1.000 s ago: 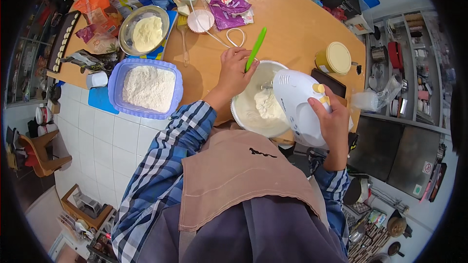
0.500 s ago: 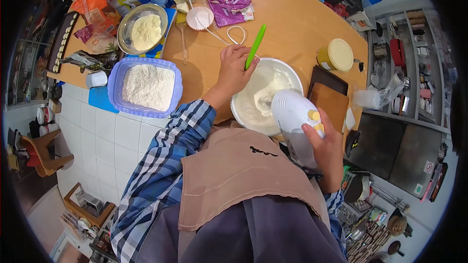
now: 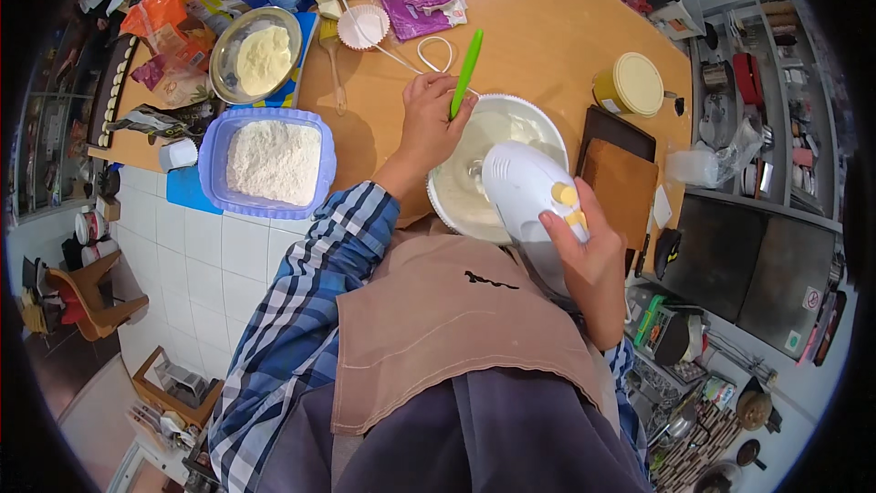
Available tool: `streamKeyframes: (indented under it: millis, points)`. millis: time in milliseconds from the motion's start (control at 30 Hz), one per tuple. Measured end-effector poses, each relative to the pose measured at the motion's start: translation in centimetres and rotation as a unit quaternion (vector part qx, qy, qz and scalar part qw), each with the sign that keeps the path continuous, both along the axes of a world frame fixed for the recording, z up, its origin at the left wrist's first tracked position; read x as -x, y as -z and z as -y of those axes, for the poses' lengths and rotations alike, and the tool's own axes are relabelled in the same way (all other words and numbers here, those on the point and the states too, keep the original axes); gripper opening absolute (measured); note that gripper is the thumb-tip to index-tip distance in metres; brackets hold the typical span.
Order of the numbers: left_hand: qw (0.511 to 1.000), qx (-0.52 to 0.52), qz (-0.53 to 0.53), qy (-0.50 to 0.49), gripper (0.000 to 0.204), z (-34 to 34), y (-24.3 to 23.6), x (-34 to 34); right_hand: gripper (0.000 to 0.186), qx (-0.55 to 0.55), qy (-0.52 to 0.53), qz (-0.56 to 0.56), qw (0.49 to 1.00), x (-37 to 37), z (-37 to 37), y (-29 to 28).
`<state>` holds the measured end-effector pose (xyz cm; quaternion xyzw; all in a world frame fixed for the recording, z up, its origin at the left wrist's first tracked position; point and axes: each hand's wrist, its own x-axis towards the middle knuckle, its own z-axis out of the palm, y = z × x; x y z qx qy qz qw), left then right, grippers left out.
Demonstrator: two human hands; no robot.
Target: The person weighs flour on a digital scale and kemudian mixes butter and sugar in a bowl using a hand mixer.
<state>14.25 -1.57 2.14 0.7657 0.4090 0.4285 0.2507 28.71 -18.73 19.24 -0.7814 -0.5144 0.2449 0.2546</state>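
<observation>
A white mixing bowl point(image 3: 548, 128) with a ridged rim stands at the table's near edge, holding a pale creamy batter point(image 3: 465, 192). My right hand point(image 3: 589, 256) is closed round a white electric hand mixer point(image 3: 529, 178) with yellow buttons. The mixer tilts over the bowl, and its beaters reach into the batter at the left of centre. My left hand point(image 3: 431, 123) is at the bowl's upper left rim, its fingers closed about a bright green utensil handle point(image 3: 467, 73) that sticks up and away from the bowl. The utensil's other end is hidden.
Left of the bowl, a lavender tub point(image 3: 210, 160) holds white flour, and a metal bowl point(image 3: 219, 68) holds a pale yellow mass. A pastry brush point(image 3: 336, 73), paper cup liner point(image 3: 363, 27) and purple packet point(image 3: 420, 5) lie beyond. Rightward are a yellow tub point(image 3: 630, 85) and brown trays point(image 3: 616, 187).
The mixer and my right hand have moved left, bringing the beaters toward the bowl's left side. My left hand keeps its hold at the rim. The whole view has shifted slightly.
</observation>
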Motion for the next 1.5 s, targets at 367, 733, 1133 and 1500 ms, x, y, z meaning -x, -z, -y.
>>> streamKeyframes:
  millis: [367,733,1133,1500]
  points:
    - [1.0,-0.014,0.0,0.001,0.014,0.0,0.0,0.0,0.06,0.021,-0.027,-0.034,0.999,0.5,-1.0,1.0]
    - [1.0,-0.004,0.007,0.004,0.015,0.0,0.1,0.0,0.062,0.029,-0.041,-0.025,0.998,0.6,-0.7,0.7]
    - [1.0,-0.011,0.007,0.004,0.017,0.0,-0.1,0.2,0.062,0.05,-0.059,-0.016,0.997,1.3,-0.8,-0.4]
    - [1.0,0.0,0.016,0.006,0.014,0.0,0.2,-0.1,0.06,0.061,-0.1,0.007,0.993,1.0,0.0,-1.1]
